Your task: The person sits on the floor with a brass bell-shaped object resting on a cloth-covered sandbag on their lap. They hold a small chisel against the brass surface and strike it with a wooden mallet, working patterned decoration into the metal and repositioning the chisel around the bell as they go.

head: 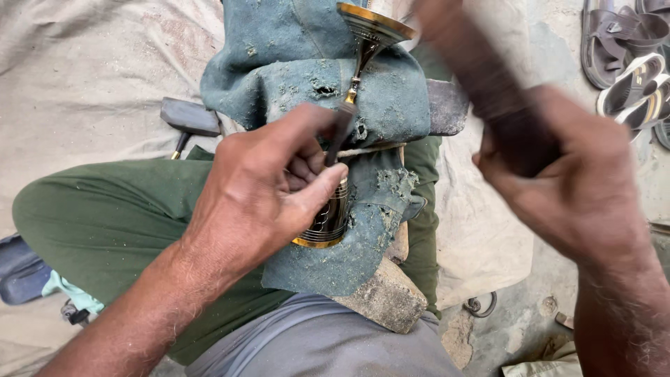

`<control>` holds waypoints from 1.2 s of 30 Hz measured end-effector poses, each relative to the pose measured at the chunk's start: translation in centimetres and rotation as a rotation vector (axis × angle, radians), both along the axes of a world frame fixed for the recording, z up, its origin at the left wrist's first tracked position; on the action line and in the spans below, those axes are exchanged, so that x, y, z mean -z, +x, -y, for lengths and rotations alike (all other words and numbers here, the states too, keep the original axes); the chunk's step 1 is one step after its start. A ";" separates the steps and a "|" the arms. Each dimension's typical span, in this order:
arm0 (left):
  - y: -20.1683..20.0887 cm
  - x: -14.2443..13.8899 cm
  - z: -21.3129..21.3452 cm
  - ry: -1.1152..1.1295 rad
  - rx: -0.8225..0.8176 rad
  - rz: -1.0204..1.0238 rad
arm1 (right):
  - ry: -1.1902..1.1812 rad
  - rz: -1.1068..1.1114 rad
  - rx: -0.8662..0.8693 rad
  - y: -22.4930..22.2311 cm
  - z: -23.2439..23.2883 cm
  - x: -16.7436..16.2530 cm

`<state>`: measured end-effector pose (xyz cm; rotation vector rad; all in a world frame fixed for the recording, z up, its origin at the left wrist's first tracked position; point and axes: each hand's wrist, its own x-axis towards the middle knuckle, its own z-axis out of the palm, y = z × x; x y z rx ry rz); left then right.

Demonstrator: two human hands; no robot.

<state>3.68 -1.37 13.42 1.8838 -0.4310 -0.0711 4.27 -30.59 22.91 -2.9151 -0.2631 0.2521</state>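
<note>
While the left hand [269,192] is closed around a thin dark chisel [340,136], pinching it between thumb and fingers, the tool's tip bears on the stem of a black-and-gold brass goblet [349,119] lying on its side. The goblet rests on a worn, pitted teal cloth [293,63] draped over a stone block [387,297] across the person's lap, at the centre of view; its gold-rimmed foot points to 12 o'clock and its engraved cup, partly hidden by the left thumb, to 6 o'clock. The right hand [576,188], at 3 o'clock from the goblet and well apart from it, is gripped shut on a dark wooden handle [488,77], blurred and raised toward 12 o'clock; the head of this tool cannot be made out. A hammer [188,117] lies on the sheet at 9 o'clock from the cloth. Sandals [628,56] sit at 2 o'clock on the floor.
</note>
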 end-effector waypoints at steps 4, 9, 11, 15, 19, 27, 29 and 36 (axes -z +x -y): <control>-1.0 0.5 0.1 -0.087 -0.109 -0.007 | 0.422 0.038 0.187 1.0 -3.4 -1.3; -1.3 0.4 0.5 -0.012 -0.114 0.071 | -0.126 -0.062 -0.163 3.4 -5.8 -2.9; -1.2 0.0 0.6 -0.015 -0.071 0.124 | -0.201 -0.106 -0.157 3.4 -5.4 -2.5; -0.2 -1.0 0.4 -0.023 0.029 0.167 | 0.054 0.010 -0.133 2.1 -2.8 -0.1; 0.6 -1.6 0.6 0.059 0.141 0.111 | 0.193 0.074 -0.194 0.3 -0.6 3.0; 0.3 -1.1 0.2 -0.093 0.075 0.105 | 0.358 0.133 0.131 -4.7 1.5 4.7; -0.9 -0.8 -0.2 -0.166 -0.068 0.018 | 0.617 0.164 0.175 -4.7 1.7 4.4; -2.9 2.3 0.6 -0.373 -0.319 -0.195 | 0.195 0.219 -0.170 0.8 -0.1 0.4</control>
